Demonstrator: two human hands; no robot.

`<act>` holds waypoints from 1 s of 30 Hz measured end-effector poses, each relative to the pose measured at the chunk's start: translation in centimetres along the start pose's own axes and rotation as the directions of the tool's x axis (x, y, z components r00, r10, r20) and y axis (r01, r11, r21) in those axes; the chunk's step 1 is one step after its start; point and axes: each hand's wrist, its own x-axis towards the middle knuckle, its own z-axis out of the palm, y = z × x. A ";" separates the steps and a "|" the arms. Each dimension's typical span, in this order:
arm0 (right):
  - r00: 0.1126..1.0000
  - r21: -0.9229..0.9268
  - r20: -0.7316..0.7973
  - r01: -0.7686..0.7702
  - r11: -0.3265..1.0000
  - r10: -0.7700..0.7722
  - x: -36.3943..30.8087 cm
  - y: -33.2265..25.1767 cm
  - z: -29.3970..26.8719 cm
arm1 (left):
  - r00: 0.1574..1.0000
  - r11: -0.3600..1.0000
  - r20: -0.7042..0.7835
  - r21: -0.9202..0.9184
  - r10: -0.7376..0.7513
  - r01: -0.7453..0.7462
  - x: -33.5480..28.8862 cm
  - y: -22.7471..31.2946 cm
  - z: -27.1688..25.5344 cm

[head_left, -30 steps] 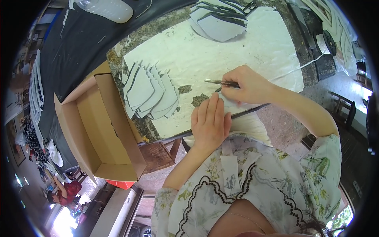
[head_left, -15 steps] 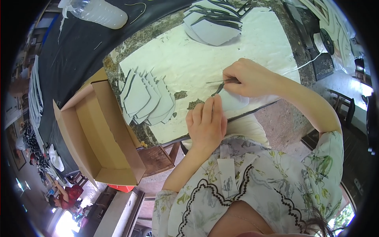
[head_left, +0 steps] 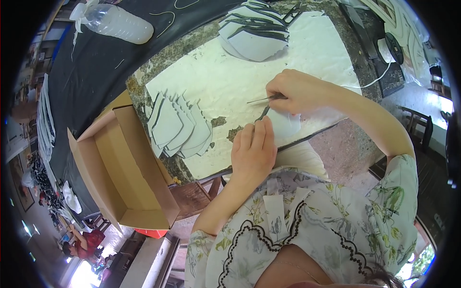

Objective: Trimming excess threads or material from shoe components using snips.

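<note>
A white curved piece (head_left: 283,123) with a dark edge lies on the pale board sheet (head_left: 249,62) near its front edge. My left hand (head_left: 255,146) rests on the left end of this piece, fingers stretched out side by side and fingertips pressing its dark edge. Above the piece, my right hand (head_left: 293,91) is closed around a thin metal tool (head_left: 261,100) with a dark grip; its tip points left. Most of the tool is hidden in the fingers, so its exact kind does not show. A fanned stack of similar white pieces (head_left: 175,126) lies left of my hands.
Another stack of dark-edged white pieces (head_left: 254,36) sits at the far side. An open cardboard box (head_left: 126,165) stands to the left. Beyond it are a plastic bottle (head_left: 115,23) and black sheeting (head_left: 91,62). A spool (head_left: 394,48) with white cord lies at right.
The whole view has shifted slightly. My right hand with the metal tool has moved a little left along the piece's dark edge. My left hand stays pressed on the piece.
</note>
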 end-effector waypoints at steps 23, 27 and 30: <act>0.989 0.147 -0.025 -0.139 0.979 0.144 -0.8 1.0 -2.5 | 0.990 0.995 0.112 -0.057 0.091 -0.085 3.3 -0.3 -0.1; 0.988 0.134 -0.035 -0.143 0.981 0.149 -0.7 1.5 -2.8 | 0.987 0.995 0.130 -0.043 0.095 -0.090 4.1 -0.4 -0.1; 0.993 0.023 -0.096 -0.062 0.998 0.064 -0.6 2.1 -2.7 | 0.985 0.995 0.138 -0.038 0.098 -0.094 4.9 -0.4 -0.4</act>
